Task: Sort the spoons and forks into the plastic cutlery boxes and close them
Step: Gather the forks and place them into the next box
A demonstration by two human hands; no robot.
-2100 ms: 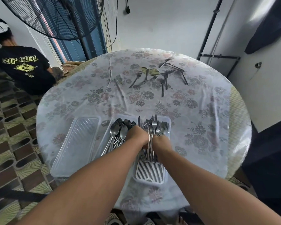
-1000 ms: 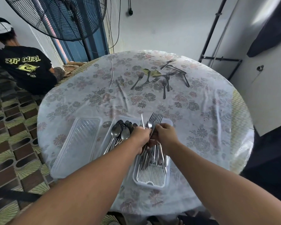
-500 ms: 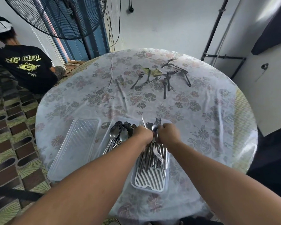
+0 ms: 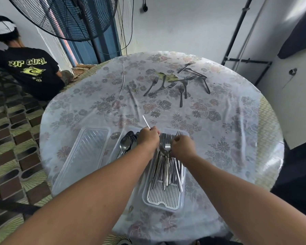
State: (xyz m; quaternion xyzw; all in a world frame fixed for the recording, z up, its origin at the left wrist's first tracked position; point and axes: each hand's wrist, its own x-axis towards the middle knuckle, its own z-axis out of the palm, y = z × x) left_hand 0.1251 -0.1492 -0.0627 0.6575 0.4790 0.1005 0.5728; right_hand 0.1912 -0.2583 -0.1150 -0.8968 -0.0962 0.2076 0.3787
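A clear plastic box with a white slotted insert (image 4: pixel 163 198) lies near the table's front edge and holds a pile of forks (image 4: pixel 166 167). My right hand (image 4: pixel 183 147) is over the far end of the pile, fingers curled on the fork heads. My left hand (image 4: pixel 147 138) grips one piece of cutlery whose thin handle (image 4: pixel 146 122) sticks up and away; its head is hidden. Left of that box, a second box holds spoons (image 4: pixel 125 145), partly behind my left arm. Several loose forks (image 4: pixel 177 86) lie at the far side of the table.
A clear lid (image 4: pixel 85 156) lies at the left of the boxes. The round table has a floral plastic cloth (image 4: pixel 219 129). A person in a black shirt (image 4: pixel 30 71) crouches at the left, and a large fan (image 4: pixel 69 16) stands beyond the table.
The bundle of forks that both hands held raised over the box now lies lower in it. My right hand has shifted right; my left hand keeps one handle pointing up.
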